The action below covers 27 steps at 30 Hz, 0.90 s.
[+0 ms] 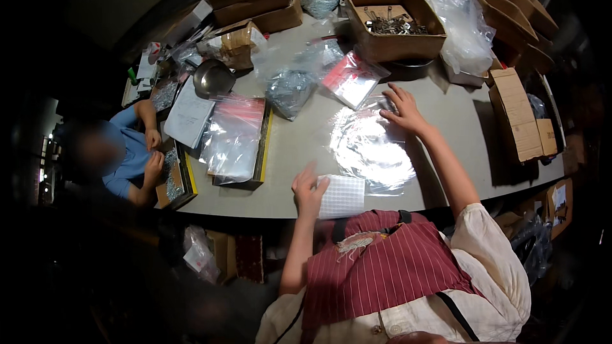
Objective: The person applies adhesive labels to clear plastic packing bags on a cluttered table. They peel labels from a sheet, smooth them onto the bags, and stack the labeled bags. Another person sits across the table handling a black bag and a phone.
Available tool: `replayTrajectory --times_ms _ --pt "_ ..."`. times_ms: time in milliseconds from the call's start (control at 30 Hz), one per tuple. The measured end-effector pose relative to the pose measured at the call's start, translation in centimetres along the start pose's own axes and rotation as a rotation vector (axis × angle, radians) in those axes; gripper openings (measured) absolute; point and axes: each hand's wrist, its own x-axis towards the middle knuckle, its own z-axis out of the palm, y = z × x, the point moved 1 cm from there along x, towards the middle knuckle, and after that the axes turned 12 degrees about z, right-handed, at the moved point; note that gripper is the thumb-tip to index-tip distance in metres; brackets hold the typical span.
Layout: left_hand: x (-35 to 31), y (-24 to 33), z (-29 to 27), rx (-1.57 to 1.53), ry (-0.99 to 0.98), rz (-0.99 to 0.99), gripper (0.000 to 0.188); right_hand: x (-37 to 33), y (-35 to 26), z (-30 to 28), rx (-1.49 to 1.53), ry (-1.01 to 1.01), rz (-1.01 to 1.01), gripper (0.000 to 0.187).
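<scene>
A white sheet with a fine grid of small squares lies at the table's front edge, close to my body. My left hand is at its left side, fingers stretched and a little blurred, thumb at the sheet's corner. Farther out, a shiny clear plastic bag lies flat on the table, glaring under the light. Over its far right edge my right hand reaches with spread fingers. A packet with red and white print lies just beyond, up and left of that hand.
A box of clear zip bags stands left, near a bag of small metal parts and a metal bowl. A carton of metal parts stands at the back. Another person works at left; an open carton stands right.
</scene>
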Motion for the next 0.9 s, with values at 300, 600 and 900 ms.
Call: replayTrajectory --times_ms 300,600,900 --pt "2.7 1.1 1.9 0.135 -0.203 -0.01 0.027 -6.2 -4.5 3.1 -0.09 0.009 -0.086 0.073" --pt "4.3 1.1 1.6 0.111 -0.205 -0.033 0.021 -2.4 -7.2 5.0 0.06 -0.07 -0.188 0.069" --pt "-1.0 0.4 -4.5 -0.461 0.207 -0.265 0.03 4.2 -10.3 3.9 -0.381 -0.624 -0.3 0.123"
